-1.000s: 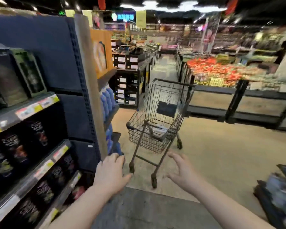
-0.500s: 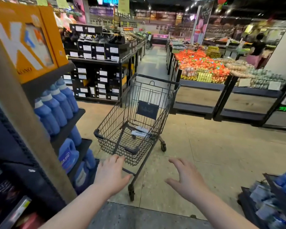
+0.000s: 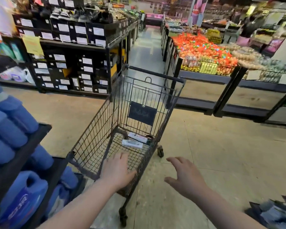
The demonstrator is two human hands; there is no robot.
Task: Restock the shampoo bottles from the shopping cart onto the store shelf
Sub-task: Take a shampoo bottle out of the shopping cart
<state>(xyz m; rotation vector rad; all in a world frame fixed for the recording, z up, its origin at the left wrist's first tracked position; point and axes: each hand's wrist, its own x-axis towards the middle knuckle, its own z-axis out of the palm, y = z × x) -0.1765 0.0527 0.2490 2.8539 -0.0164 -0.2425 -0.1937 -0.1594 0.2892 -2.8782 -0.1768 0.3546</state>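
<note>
Head view, store aisle. A wire shopping cart (image 3: 122, 129) stands on the speckled floor (image 3: 221, 162) directly ahead, its handle bar on the far side and its near rim toward the viewer. Two white shampoo bottles (image 3: 132, 143) lie flat on the basket floor at the far end, side by side and close together; blur leaves it unclear whether they touch, and their labels are unreadable. A dark placard (image 3: 142, 113) hangs on the cart's far wire wall, above the bottles.

The left hand (image 3: 117, 173) is over the cart's near rim, palm down, fingers loosely extended and holding nothing; whether the palm rests on the wire cannot be told. The right hand (image 3: 185, 177) hovers over bare floor just right of the cart, fingers spread wide, empty.

At left, a dark shelf unit (image 3: 31, 141) carries rows of blue bottles (image 3: 8, 123) above and a large blue jug (image 3: 23, 197) below; its corner stands close beside the cart's left side. Behind the cart, black racks hold stacked dark boxes with white labels (image 3: 82, 63). To the right, a black-framed bin of orange-red produce (image 3: 203, 50) borders the aisle beyond the cart's handle. A dark display with bluish packets (image 3: 274, 212) intrudes at the lower right corner. The floor between the hands and the cart is unobstructed.
</note>
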